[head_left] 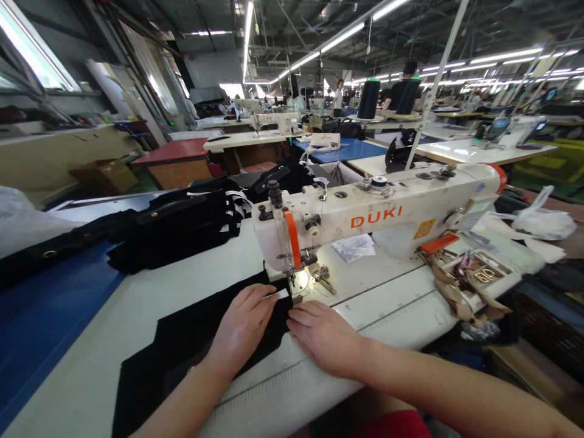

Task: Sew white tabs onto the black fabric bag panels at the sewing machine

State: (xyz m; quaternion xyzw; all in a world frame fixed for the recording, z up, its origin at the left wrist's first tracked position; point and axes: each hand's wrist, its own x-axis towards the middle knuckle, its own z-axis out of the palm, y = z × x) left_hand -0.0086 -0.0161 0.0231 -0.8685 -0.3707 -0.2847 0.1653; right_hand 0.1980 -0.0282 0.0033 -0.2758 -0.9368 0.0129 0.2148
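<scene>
A black fabric piece point(196, 328) lies flat on the sewing machine's bed, its right end close to the needle area. My left hand point(241, 325) rests on this fabric, fingers closed around a short white strip point(278, 294) that sticks out toward the presser foot. At the fabric's right edge, my right hand point(323, 337) has its fingers pressed together on the cloth; their tips are partly hidden. The white sewing machine point(378, 207) stands just beyond both hands, its lamp lighting the needle plate point(300, 280).
Black pieces with white strips point(177, 225) are piled behind the fabric at the left. A tray point(483, 271) of small metal parts and tan straps point(444, 286) sits at the right. Folded paper point(353, 247) lies under the machine arm. A ruler scale point(387, 315) runs along the front edge.
</scene>
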